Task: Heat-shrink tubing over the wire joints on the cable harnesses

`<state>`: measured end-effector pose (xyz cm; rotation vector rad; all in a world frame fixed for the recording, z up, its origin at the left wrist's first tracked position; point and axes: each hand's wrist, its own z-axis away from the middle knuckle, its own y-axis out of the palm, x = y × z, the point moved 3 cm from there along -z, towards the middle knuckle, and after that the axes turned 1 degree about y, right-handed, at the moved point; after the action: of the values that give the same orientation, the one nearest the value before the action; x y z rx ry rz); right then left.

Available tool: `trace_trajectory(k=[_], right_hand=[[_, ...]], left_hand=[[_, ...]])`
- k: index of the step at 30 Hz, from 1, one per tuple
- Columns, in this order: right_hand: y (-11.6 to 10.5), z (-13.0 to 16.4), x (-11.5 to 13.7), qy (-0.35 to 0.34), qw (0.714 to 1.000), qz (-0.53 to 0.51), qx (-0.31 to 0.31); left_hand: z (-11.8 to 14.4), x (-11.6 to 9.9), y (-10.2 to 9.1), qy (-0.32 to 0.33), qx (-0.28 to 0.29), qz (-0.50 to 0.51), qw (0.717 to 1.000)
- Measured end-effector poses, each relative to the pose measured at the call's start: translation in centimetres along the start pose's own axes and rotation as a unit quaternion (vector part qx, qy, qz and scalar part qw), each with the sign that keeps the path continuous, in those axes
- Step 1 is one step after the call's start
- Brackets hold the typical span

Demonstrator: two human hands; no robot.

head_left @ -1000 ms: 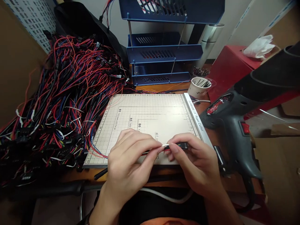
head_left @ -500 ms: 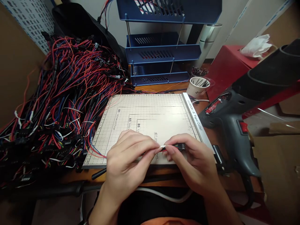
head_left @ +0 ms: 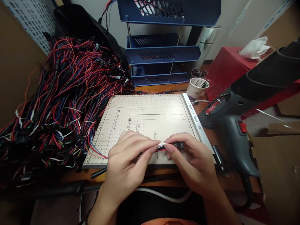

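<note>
Red, black and white strands made up the slim wire bundle (head_left: 161, 147) I watched from afar, its long axis running side to side. The left hand (head_left: 128, 157) had thumb and forefinger closed on it; the right hand (head_left: 193, 157) pinched it likewise, with a short exposed span between the fingertips. Nearer the right hand, at that end, sat the black rectangular connector (head_left: 180, 145), inside its curl. I couldn't tell whether the thin red and blue wires (head_left: 100, 154) left of the left hand joined the bundle. Beneath spread the cream, grid-printed paper cutter (head_left: 161, 112). Beyond, I saw the tangled red-and-black cable heap (head_left: 70, 81) leftward and, farthest, the blue slotted tray rack (head_left: 161, 56).
</note>
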<state>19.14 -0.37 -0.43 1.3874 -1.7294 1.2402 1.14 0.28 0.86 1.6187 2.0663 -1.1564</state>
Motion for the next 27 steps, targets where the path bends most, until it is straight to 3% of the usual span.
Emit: trace_trajectory(k=[27], right_hand=[[-0.03,-0.02,0.1,0.003,1.0,0.003,-0.018]], left_hand=[[-0.62,-0.05,0.36,-0.008,-0.022,-0.022,0.999]])
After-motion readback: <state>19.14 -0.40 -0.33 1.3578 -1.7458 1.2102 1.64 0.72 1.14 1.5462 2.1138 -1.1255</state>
